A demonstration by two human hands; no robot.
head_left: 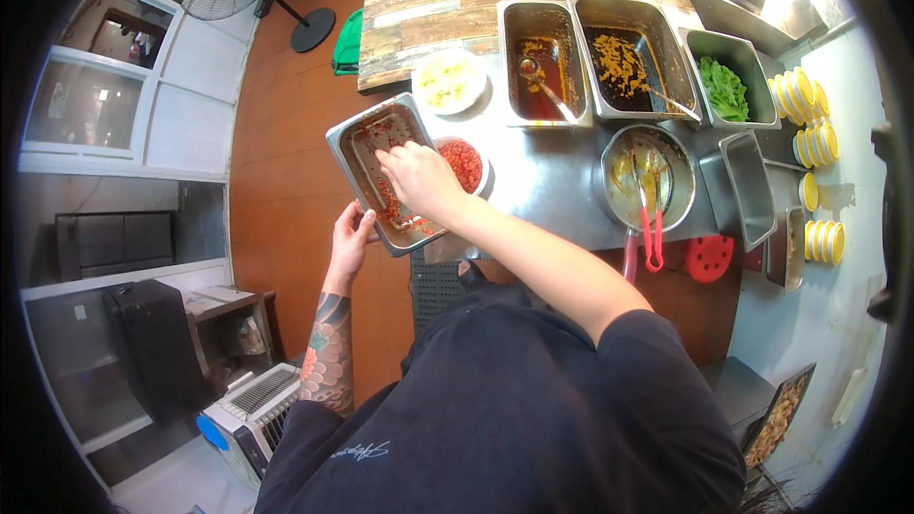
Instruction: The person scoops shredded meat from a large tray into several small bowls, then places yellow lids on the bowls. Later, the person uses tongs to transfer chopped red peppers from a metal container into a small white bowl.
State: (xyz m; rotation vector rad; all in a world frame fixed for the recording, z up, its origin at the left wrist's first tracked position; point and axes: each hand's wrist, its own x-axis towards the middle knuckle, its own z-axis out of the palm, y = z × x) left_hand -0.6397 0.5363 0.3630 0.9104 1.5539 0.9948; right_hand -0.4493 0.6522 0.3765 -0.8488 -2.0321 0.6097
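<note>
A deep rectangular metal pan [374, 118] is tilted at the left edge of the steel counter, chopped red bits clinging to its bottom and walls. My left hand [356, 228] grips its near left rim, thumb over the edge. Inside the pan is my right hand [419, 176], its fingers bent and pressed together against the bottom; what lies under them is hidden. Just right of the pan stands a white bowl of chopped red pieces [464, 164], partly covered by my right wrist. Behind it is a white bowl of pale yellow pieces [447, 82].
At the back stand metal pans with dark red sauce [539, 62], a brown chopped mix [619, 59] and green leaves [724, 88]. A cooking pan [647, 176] holding red-handled tools sits right. A wooden-topped table [447, 0] lies behind; a fan [312, 30] stands far left.
</note>
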